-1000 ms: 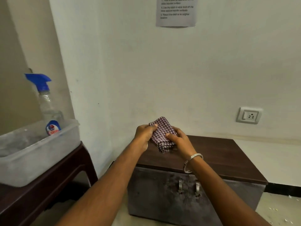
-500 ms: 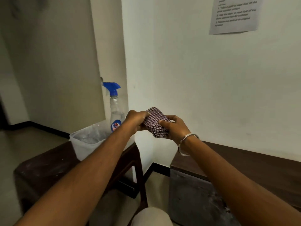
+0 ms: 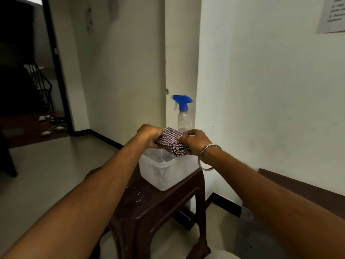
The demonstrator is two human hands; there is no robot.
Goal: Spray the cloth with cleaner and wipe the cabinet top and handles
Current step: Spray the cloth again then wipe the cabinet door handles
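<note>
White walls are framing a dark counter point(image 3: 149, 208); both the left hand point(image 3: 149, 134) and right hand point(image 3: 195, 140) are clamping the checked cloth point(image 3: 172, 142); the spray bottle point(image 3: 183, 114) is standing just behind, nearer the right hand.

The cloth point(image 3: 172, 142), a small checked piece in maroon and white, is sitting bunched and folded in the air, gripped at both ends and hanging above an open plastic tub. The spray bottle point(image 3: 183, 116) is standing upright just behind it, clear-bodied with a blue trigger head, its lower part hidden by the cloth. The cabinet top point(image 3: 306, 189) is showing as a dark brown strip low on the right, against the wall
</note>
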